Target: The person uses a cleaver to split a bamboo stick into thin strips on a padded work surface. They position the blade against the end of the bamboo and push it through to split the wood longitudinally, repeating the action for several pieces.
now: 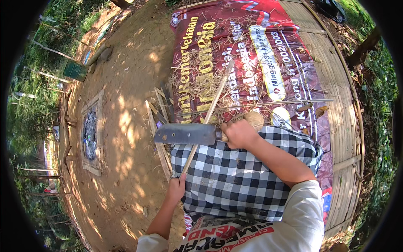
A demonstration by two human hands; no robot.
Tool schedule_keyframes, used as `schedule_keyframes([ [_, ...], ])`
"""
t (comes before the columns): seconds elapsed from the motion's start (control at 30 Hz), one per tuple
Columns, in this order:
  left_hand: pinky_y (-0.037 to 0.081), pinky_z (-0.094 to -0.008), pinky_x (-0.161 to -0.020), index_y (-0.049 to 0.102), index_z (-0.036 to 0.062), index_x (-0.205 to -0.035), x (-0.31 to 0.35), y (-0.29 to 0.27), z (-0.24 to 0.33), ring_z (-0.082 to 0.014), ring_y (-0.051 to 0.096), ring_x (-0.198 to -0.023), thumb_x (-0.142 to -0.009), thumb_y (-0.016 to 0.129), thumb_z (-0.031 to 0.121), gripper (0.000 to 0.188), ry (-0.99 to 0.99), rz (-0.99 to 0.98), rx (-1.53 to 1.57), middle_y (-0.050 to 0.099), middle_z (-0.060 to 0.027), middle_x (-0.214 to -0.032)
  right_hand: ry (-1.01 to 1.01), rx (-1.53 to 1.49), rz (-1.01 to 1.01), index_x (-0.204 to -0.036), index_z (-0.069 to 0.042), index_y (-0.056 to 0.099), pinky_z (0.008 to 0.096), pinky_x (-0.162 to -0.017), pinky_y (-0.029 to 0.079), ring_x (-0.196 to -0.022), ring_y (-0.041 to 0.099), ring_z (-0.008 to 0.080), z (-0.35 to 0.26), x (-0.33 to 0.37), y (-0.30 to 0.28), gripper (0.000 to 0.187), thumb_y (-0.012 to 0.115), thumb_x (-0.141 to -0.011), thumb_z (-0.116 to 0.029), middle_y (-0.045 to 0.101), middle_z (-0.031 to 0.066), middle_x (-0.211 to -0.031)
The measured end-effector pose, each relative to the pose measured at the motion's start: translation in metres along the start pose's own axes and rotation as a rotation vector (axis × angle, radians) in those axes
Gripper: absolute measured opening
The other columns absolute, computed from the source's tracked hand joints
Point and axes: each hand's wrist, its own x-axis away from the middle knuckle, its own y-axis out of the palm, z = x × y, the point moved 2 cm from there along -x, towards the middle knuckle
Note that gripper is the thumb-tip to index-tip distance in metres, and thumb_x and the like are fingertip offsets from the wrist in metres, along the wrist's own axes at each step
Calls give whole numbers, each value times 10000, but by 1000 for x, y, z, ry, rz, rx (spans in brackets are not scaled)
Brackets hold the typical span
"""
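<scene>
Outdoors, right hand [238, 133] presses knife [186, 134] onto bamboo strip [210, 110].

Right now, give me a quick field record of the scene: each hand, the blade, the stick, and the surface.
left hand: grips the near end of the bamboo stick
right hand: closed on the handle of the cleaver blade
blade: broad, dark, lies across the stick, pointing to the person's left
stick: long, thin, runs away from the person over the checked cloth
surface: red banner strewn with shavings, on a bamboo platform
</scene>
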Motion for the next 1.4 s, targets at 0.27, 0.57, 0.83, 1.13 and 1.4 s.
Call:
schedule_keyframes([
  [0.27, 431, -486, -540, 570, -112, -626, 0, -3, 4, -457, 573, -548, -968, 497, 474, 683, -1, -5, 39, 493, -294, -536, 347, 79, 75, -920, -43, 616, 400, -654, 553, -735, 701, 292, 93, 7, -22, 297, 684, -668, -185, 683, 143, -736],
  [0.57, 426, -477, -531, 563, -112, -614, -4, 2, 0, -427, 569, -517, -972, 489, 489, 702, 13, -1, 41, 478, -274, -511, 122, 33, 32, -889, -17, 605, 413, -667, 554, -722, 693, 307, 14, 8, -7, 307, 697, -648, -184, 677, 135, -772],
  [0.83, 420, -458, -525, 547, -104, -603, -5, 3, -12, -354, 544, -477, -966, 489, 517, 722, -12, -18, 119, 465, -239, -490, -151, 225, 474, -749, -82, 585, 348, -737, 505, -725, 643, 241, 34, 11, -38, 298, 742, -560, -251, 625, 68, -737],
  [1.13, 435, -449, -544, 552, -102, -613, -8, 1, -5, -328, 540, -494, -956, 487, 548, 738, -74, -20, 117, 474, -220, -497, 1, 96, 150, -1045, -19, 563, 399, -651, 534, -744, 669, 303, 20, 18, -39, 470, 747, -679, -248, 647, 135, -875],
  [1.4, 436, -444, -550, 548, -97, -603, -7, 0, -6, -308, 534, -502, -954, 493, 550, 738, -90, -9, 129, 470, -206, -498, -210, 188, 353, -1141, -24, 600, 368, -752, 500, -817, 637, 260, 31, 26, -71, 541, 762, -706, -300, 641, 86, -908],
])
